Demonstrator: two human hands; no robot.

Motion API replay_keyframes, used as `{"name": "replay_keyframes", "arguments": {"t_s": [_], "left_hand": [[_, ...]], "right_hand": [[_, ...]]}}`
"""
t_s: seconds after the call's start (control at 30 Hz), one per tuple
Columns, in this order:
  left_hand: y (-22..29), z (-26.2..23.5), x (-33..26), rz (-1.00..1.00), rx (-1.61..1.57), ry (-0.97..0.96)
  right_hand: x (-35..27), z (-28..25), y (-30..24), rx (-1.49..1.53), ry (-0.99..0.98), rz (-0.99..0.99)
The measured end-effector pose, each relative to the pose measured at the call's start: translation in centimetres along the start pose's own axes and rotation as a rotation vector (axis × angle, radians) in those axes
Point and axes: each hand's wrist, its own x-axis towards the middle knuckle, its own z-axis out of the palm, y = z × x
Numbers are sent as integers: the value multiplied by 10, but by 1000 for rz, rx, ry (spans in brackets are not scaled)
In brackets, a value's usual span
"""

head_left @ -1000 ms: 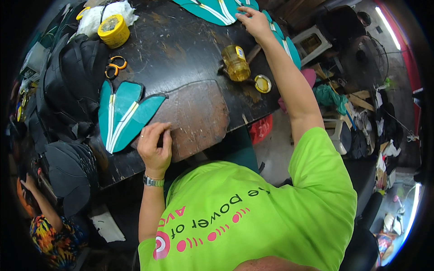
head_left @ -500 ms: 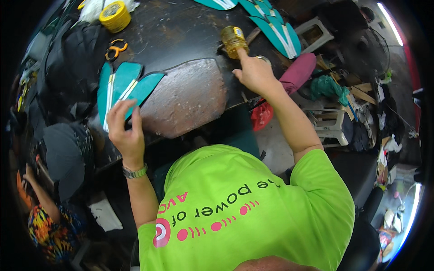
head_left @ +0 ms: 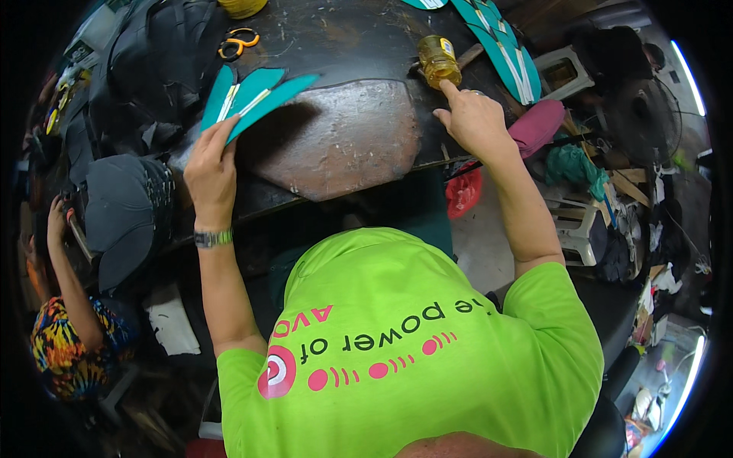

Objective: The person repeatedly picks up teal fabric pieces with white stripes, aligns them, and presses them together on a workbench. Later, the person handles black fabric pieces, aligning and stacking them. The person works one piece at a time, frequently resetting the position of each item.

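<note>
My left hand (head_left: 211, 168) pinches a flat teal petal-shaped piece (head_left: 279, 94) with a pale strip along it, raised over the edge of the brown board. Beside it, two more teal pieces (head_left: 227, 97) with pale strips fan out behind my fingers. My right hand (head_left: 479, 126) has its index finger stretched to the mouth of a tilted amber jar (head_left: 439, 61). Its thumb stands apart, and the other fingers are partly hidden. Whether the fingertip is inside the jar I cannot tell.
A worn brown board (head_left: 343, 141) lies at the table's near edge. Orange-handled scissors (head_left: 240, 43) and a yellow roll (head_left: 243, 6) are farther back. More teal pieces (head_left: 500, 53) lie at the far right. A dark cap (head_left: 122, 206) sits left; another person's arm (head_left: 72, 282) shows beyond it.
My left hand has closed on a teal piece and lifted it. My right index finger stays at the jar. The whole view has shifted, moving the table things rightward and up.
</note>
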Motion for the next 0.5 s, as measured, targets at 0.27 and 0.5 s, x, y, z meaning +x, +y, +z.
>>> {"name": "replay_keyframes", "arguments": {"t_s": [0.27, 0.5], "left_hand": [[67, 1, -23, 448, -241, -354], [69, 25, -13, 220, -240, -476]], "right_hand": [[-56, -96, -6, 1074, 390, 13], [-22, 5, -44, 1112, 472, -128]]}}
